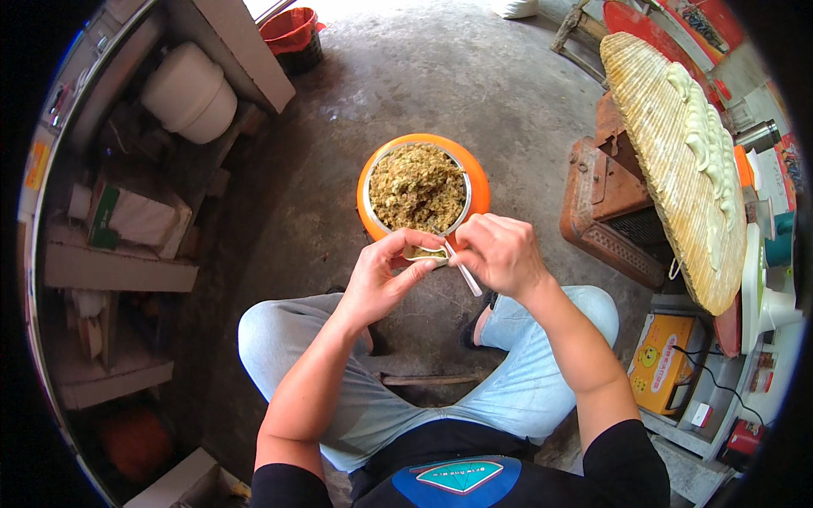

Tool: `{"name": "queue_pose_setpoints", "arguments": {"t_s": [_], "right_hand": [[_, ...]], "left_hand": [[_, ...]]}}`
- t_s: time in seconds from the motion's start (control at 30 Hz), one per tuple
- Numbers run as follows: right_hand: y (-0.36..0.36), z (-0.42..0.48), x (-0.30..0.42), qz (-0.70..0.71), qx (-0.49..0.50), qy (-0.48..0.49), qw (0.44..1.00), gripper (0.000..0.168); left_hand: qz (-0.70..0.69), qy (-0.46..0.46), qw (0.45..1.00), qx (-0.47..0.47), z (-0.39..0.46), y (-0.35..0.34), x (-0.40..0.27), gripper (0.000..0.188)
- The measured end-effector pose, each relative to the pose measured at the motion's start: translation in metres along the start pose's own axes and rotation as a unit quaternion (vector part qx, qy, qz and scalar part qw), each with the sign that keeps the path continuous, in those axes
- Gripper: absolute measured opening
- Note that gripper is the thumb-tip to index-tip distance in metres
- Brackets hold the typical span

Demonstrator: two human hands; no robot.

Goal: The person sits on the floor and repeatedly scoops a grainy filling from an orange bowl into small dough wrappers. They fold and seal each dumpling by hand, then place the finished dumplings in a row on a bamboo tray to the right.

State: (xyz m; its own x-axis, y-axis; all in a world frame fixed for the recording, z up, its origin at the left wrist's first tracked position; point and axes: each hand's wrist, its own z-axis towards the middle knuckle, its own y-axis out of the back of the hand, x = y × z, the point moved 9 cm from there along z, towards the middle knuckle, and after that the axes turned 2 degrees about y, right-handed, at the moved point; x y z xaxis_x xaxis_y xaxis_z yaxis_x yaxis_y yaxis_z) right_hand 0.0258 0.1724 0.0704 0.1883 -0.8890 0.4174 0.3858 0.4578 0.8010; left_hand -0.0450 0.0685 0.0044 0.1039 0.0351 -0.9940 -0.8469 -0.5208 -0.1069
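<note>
A metal bowl heaped with chopped filling (pixel 416 184) sits on an orange round stool or basin (pixel 476 174) before me. Over its near edge, my left hand (pixel 381 270) holds a small, pale green dough wrapper (pixel 424 252) open between thumb and fingers, with some filling inside. My right hand (pixel 505 254) is at the wrapper's right edge, its fingers bent around a thin, pale spoon or stick handle (pixel 467 273) that slants down below the hand. The handle's upper end lies close to the wrapper. The right fingertips are partly hidden.
At right, a large round woven tray (pixel 660 171) bears rows of pale green dumplings (pixel 708 146) above a rusty metal stove or box (pixel 603 209). Shelves (pixel 120 273) line the left side. A red-lined bin (pixel 292 41) stands at the top left. Below the tray is a yellow box (pixel 660 362).
</note>
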Motion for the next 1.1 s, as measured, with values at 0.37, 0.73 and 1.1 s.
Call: {"name": "queue_pose_setpoints", "arguments": {"t_s": [0.37,0.73,1.1], "right_hand": [[-0.018,-0.003,0.022,-0.087,0.051,0.080,0.992,0.026],[-0.017,-0.004,0.023,-0.008,0.036,0.070,0.997,0.017],[-0.010,-0.001,0.024,-0.066,0.042,0.071,0.994,0.027]], "left_hand": [[0.119,-0.027,0.992,0.003,-0.001,-0.002,-0.016,0.017],[0.039,-0.009,0.999,0.006,-0.001,-0.002,-0.012,0.021],[0.138,-0.033,0.989,0.036,-0.001,-0.007,-0.021,0.029]]}}
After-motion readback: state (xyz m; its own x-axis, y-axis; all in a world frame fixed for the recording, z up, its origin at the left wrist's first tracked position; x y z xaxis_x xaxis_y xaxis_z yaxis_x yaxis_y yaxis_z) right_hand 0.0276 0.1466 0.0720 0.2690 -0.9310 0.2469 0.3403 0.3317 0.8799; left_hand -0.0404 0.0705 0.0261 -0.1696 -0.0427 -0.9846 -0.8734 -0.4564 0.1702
